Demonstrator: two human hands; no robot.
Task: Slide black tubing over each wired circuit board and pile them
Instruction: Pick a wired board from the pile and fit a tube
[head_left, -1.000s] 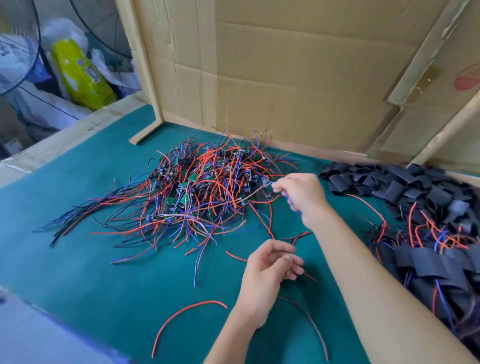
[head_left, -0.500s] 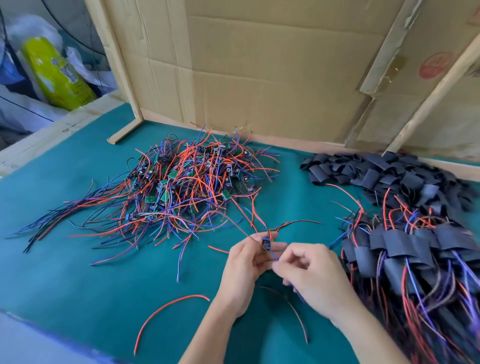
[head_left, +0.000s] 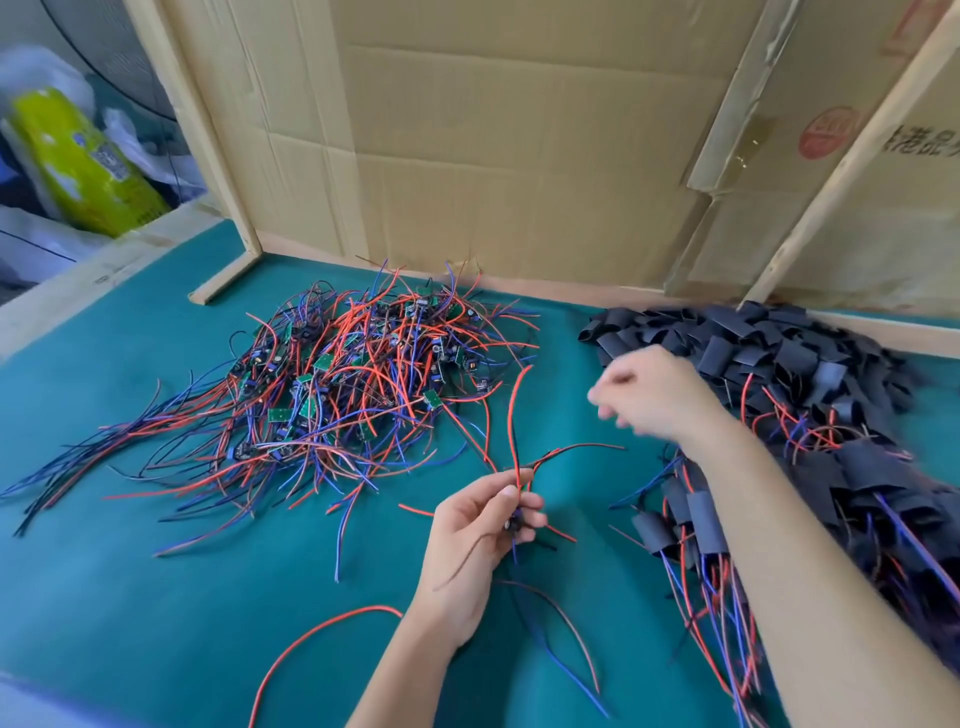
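Now the wired circuit board (head_left: 514, 522) is sitting in the left hand (head_left: 480, 530) alone, pinched at the fingertips, wires fanning up and trailing down. Half a second back both hands were on it; the right hand (head_left: 652, 397) has let go and is swinging toward the loose black tubing (head_left: 769, 348), blurred, so I can't tell its finger state. Reading that as fetching a sleeve, board still bare. Sleeved pile (head_left: 883, 509) is crowding the right edge, unsleeved heap (head_left: 358, 384) filling left-centre. Open tabletop (head_left: 156, 613) is lying front-left; cardboard wall (head_left: 519, 156) closing the back.
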